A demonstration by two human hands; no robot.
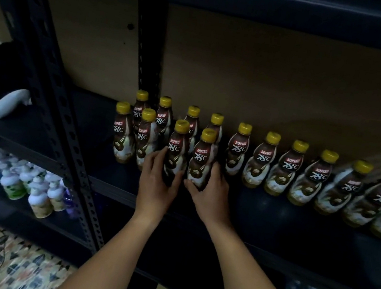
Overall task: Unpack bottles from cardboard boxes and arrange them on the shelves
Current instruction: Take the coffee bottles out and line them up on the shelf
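Hands | left hand [156, 184] grips bottle [176, 153] | right hand [211, 193] grips second bottle [201, 161] (both upright on shelf [272, 223])

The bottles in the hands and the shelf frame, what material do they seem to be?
Bottle in the left hand and bottle in the right hand: probably plastic, with glossy printed sleeves and yellow screw caps. Shelf upright: likely dark painted metal, judging by its row of punched holes.

Bottles [262, 159]: brown coffee bottles, yellow caps, "Kopiko 78°C" labels; upright.
Place: dark shelf [273, 216], single row along the back edge, doubled toward the left end.
Front pair [203, 159]: nearest the front edge, seemingly touching.
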